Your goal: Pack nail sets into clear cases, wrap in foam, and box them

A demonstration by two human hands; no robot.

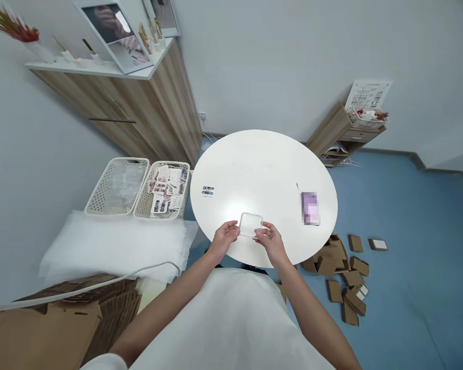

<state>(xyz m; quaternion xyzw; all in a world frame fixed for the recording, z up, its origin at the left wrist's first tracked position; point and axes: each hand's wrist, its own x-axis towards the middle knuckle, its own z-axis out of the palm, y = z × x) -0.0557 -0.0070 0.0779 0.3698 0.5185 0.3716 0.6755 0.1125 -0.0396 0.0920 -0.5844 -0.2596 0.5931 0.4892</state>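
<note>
Between my two hands, over the front part of the white round table [254,169], is a small clear plastic box [250,224], squarish with rounded corners. My left hand [224,239] has its fingertips and thumb at the box's left edge. On the other side, my right hand [272,242] grips the right edge, thumb over the near corner. Left of the box, further back on the table, lies a set of dark press-on nails [208,191] in two rows. A purple and pink packet [310,208], blurred in the picture, lies at the table's right.
Left of the table stand a basket of clear plastic packaging [116,186] and a basket of nail sets [167,189]. White foam sheets [116,246] and flattened cardboard [111,318] lie nearer. Small brown boxes [353,295] litter the floor at right. A wooden cabinet [158,103] stands behind.
</note>
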